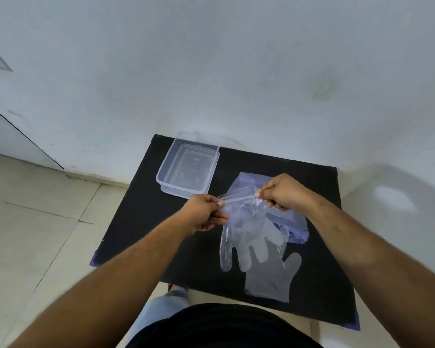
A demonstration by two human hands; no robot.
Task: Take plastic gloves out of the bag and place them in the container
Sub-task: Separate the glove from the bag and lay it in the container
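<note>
A clear plastic glove (pixel 246 234) hangs above the black table, fingers pointing down toward me. My left hand (pixel 204 213) pinches the left corner of its cuff and my right hand (pixel 284 192) pinches the right corner, stretching the cuff between them. A second clear glove (pixel 271 277) lies flat on the table below it, fingers pointing away from me. The bluish plastic bag (pixel 294 222) lies on the table under and behind my right hand. The clear rectangular container (pixel 161 177) stands open at the table's far left, with nothing visible inside.
The black table (pixel 141 222) stands against a white wall (pixel 236 71). Tiled floor (pixel 30 234) lies to its left. My legs show at the table's near edge.
</note>
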